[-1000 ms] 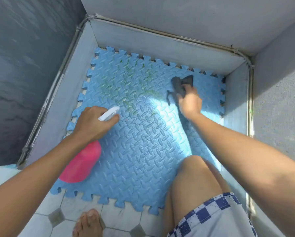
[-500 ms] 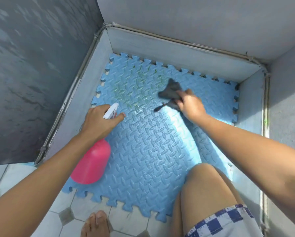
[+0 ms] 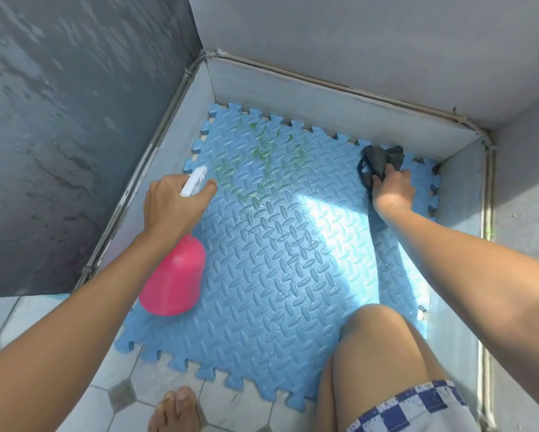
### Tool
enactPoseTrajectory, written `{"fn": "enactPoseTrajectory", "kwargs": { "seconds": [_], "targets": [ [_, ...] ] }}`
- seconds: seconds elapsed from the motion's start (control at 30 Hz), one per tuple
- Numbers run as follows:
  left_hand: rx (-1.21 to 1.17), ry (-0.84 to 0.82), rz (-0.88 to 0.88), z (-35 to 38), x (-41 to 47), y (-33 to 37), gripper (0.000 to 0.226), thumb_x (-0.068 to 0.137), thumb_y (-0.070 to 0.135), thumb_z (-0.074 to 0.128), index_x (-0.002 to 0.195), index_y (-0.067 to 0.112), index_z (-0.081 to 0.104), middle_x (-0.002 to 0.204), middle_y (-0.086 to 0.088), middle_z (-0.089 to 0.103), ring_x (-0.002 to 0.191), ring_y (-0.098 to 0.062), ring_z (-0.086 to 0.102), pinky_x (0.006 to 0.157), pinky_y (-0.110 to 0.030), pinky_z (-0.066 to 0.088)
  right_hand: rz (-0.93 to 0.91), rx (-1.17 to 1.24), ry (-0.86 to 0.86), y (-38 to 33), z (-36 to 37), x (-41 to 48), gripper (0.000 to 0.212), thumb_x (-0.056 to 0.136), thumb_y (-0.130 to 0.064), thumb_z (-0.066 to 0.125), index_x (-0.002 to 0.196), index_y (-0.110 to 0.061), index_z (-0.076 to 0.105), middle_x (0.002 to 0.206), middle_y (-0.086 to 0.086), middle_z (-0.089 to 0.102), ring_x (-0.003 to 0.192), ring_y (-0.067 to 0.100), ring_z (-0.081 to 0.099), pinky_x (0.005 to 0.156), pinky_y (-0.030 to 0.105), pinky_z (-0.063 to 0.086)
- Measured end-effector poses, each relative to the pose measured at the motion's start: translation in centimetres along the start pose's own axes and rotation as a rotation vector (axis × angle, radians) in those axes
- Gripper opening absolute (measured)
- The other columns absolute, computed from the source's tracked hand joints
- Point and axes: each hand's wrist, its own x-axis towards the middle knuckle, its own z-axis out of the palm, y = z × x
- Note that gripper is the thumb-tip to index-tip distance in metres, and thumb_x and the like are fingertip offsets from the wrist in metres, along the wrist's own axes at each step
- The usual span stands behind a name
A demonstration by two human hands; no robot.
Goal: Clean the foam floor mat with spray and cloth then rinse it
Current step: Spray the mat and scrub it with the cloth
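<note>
A blue foam floor mat [image 3: 280, 263] with a diamond-plate pattern and jigsaw edges lies in a walled corner. Green smears [image 3: 262, 151] mark its far left part. My left hand [image 3: 173, 207] grips the white trigger head of a pink spray bottle [image 3: 173, 275], with its nozzle pointing toward the green smears. My right hand [image 3: 393, 188] holds a dark grey cloth [image 3: 382, 159] pressed on the mat near its far right corner.
Low grey walls [image 3: 324, 101] with metal trim enclose the mat on the left, far and right sides. My bare knee [image 3: 377, 347] rests over the mat's near right part. My foot [image 3: 176, 410] stands on the white tiled floor [image 3: 106, 400] in front.
My right hand has swept the cloth from the mat's middle to its far right corner. My left hand kept the spray bottle in about the same place. The view shifted slightly.
</note>
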Motion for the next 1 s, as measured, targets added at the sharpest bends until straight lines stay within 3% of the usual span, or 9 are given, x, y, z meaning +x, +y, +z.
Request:
{"fn": "enactPoseTrajectory", "kwargs": {
  "seconds": [0.1,0.27,0.33,0.43,0.5,0.6,0.77,0.9,1.0],
  "targets": [
    [-0.037,-0.13,0.082,0.4,0.0,0.1,0.051,0.082,0.053,0.07,0.065,0.006,0.058,0.061,-0.012,0.061,0.062,-0.031,0.059,0.062,-0.039,0.049,0.003,-0.025,-0.006,0.0,0.1,0.0,0.037,0.105,-0.035,0.044,0.13,-0.008,0.049,0.129,0.023,0.046,0.101,0.048,0.058,0.077,0.04,0.041],
    [-0.043,-0.134,0.053,0.8,-0.4,0.1,0.062,0.078,0.059,0.063,0.06,0.0,0.058,0.057,-0.021,0.062,0.057,-0.038,0.063,0.06,-0.05,0.055,0.004,-0.029,0.003,0.0,0.4,-0.1,0.033,0.105,-0.034,0.042,0.124,-0.007,0.047,0.126,0.024,0.045,0.097,0.048,0.057,0.071,0.041,0.042],
    [-0.015,-0.191,0.041,1.0,-0.3,0.4,0.06,0.076,0.061,0.067,0.063,0.003,0.057,0.056,-0.015,0.063,0.058,-0.033,0.062,0.059,-0.044,0.053,-0.002,-0.025,0.007,0.0,0.4,0.0,0.033,0.105,-0.033,0.042,0.124,-0.007,0.047,0.126,0.024,0.045,0.097,0.048,0.057,0.072,0.042,0.043],
    [-0.051,-0.307,0.079,1.3,-0.4,1.1,0.05,0.075,0.055,0.08,0.067,0.01,0.059,0.057,-0.001,0.053,0.056,-0.019,0.05,0.058,-0.033,0.039,-0.006,-0.024,0.014,-0.1,0.3,-0.2,0.033,0.105,-0.033,0.042,0.124,-0.007,0.048,0.127,0.023,0.044,0.098,0.048,0.057,0.072,0.042,0.042],
    [-0.044,-0.264,0.087,1.3,-0.6,1.2,0.054,0.074,0.057,0.074,0.063,0.007,0.058,0.055,-0.008,0.053,0.055,-0.024,0.052,0.057,-0.035,0.042,0.004,-0.026,0.013,-0.1,0.3,-0.3,0.032,0.105,-0.032,0.042,0.125,-0.007,0.048,0.128,0.023,0.044,0.098,0.047,0.057,0.071,0.041,0.041],
    [-0.036,-0.118,0.054,1.1,-0.8,1.0,0.061,0.074,0.059,0.068,0.061,0.001,0.055,0.059,-0.021,0.06,0.06,-0.038,0.062,0.06,-0.049,0.051,-0.002,-0.031,0.013,-0.1,0.2,-0.4,0.03,0.105,-0.029,0.042,0.125,-0.007,0.048,0.128,0.023,0.043,0.097,0.047,0.057,0.07,0.04,0.041],
    [-0.076,-0.212,0.05,0.8,-0.5,1.0,0.048,0.077,0.053,0.082,0.062,0.017,0.054,0.058,0.004,0.054,0.058,-0.017,0.051,0.06,-0.032,0.04,-0.008,-0.022,0.008,-0.2,0.2,-0.4,0.031,0.105,-0.029,0.043,0.126,-0.007,0.048,0.129,0.024,0.043,0.095,0.047,0.058,0.07,0.04,0.041],
    [0.142,-0.207,-0.097,0.6,-1.2,-0.4,0.063,0.072,0.07,0.06,0.061,0.008,0.061,0.06,-0.008,0.068,0.068,-0.032,0.067,0.069,-0.04,0.057,-0.01,-0.003,0.0,0.0,0.1,-0.4,0.031,0.105,-0.03,0.044,0.126,-0.008,0.049,0.129,0.023,0.043,0.094,0.047,0.058,0.071,0.04,0.042],
    [0.135,-0.219,-0.141,0.8,-2.3,-1.8,0.061,0.075,0.066,0.07,0.055,0.013,0.047,0.056,-0.006,0.061,0.061,-0.03,0.062,0.058,-0.036,0.047,-0.021,0.001,0.01,0.0,0.1,-0.3,0.031,0.105,-0.03,0.044,0.126,-0.008,0.049,0.129,0.023,0.043,0.094,0.047,0.058,0.072,0.041,0.044]
  ]
}}
